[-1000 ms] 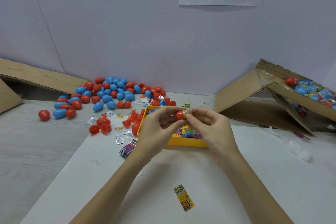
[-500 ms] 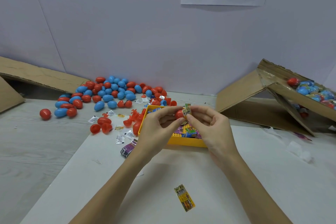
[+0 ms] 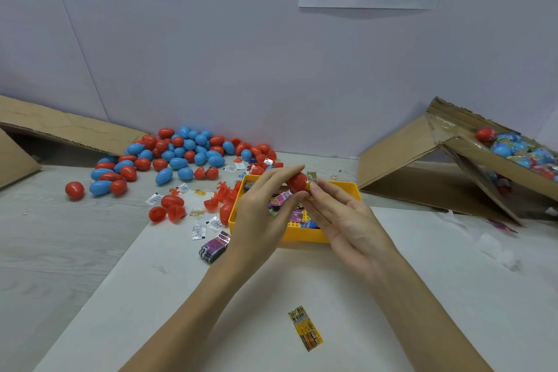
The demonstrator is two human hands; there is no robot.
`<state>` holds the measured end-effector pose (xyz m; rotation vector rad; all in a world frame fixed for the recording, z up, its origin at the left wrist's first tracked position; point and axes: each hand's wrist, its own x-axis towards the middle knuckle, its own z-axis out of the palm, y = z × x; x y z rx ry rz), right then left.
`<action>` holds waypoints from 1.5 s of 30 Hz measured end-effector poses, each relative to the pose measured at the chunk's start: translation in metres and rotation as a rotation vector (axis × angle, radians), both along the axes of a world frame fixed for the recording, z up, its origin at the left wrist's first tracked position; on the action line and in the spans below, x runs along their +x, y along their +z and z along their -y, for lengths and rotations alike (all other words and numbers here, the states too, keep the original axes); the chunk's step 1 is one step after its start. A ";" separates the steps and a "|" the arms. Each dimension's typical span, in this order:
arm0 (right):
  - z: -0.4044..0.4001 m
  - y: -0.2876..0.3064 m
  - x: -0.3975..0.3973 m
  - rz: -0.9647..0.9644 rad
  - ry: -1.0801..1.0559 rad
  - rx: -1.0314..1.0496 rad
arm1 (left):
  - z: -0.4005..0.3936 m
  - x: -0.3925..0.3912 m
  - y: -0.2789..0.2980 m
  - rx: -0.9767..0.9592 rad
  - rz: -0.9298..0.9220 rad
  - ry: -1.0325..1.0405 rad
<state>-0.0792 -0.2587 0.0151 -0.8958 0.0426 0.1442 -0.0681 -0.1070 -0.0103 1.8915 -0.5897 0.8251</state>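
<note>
I see the red egg [image 3: 297,182] held in the air at the middle of the frame, just above the far rim of the yellow tray [image 3: 302,235]. My left hand [image 3: 265,214] comes in from the lower left. Its fingers [image 3: 280,174] are curled round the egg's left side, forefinger on top and thumb below, so that hand grasps the egg. My right hand [image 3: 347,220] comes in from the lower right, and its fingers [image 3: 317,190] meet the egg's right end. There they pinch a small printed wrapper [image 3: 312,177], which sticks up just beside the egg and touches it. The fingertips of the two hands nearly meet under the egg, which sits between them.

The tray rests on the white surface [image 3: 453,296] and holds coloured packets. I cannot tell how many, as both hands cover part of it. A yellow packet [image 3: 305,328] lies flat on the surface at the lower centre, well apart from the hands. A purple packet [image 3: 214,246] lies just left of the tray. A heap of red and blue eggs [image 3: 181,154] spreads across the left middle. In the right middle, a tilted cardboard box [image 3: 422,166] holds more eggs.
</note>
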 end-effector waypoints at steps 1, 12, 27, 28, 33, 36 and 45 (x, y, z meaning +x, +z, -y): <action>-0.001 0.001 -0.001 -0.019 0.024 0.037 | 0.000 0.000 0.000 -0.002 -0.003 -0.006; -0.011 0.004 -0.005 -0.189 0.174 0.210 | 0.001 0.003 -0.004 0.093 0.106 0.027; -0.012 0.005 -0.006 -0.285 0.226 0.229 | 0.003 0.000 -0.005 -0.029 0.112 0.045; -0.011 0.005 -0.006 -0.278 0.220 0.223 | 0.003 0.000 -0.005 -0.037 0.111 0.040; -0.011 0.005 -0.007 -0.246 0.198 0.225 | 0.004 0.000 -0.005 -0.061 0.117 0.035; -0.010 0.003 -0.006 -0.197 0.166 0.203 | 0.004 0.002 -0.006 -0.058 0.098 0.045; -0.007 -0.003 -0.006 0.243 -0.244 -0.696 | 0.001 0.003 -0.008 0.187 0.045 0.113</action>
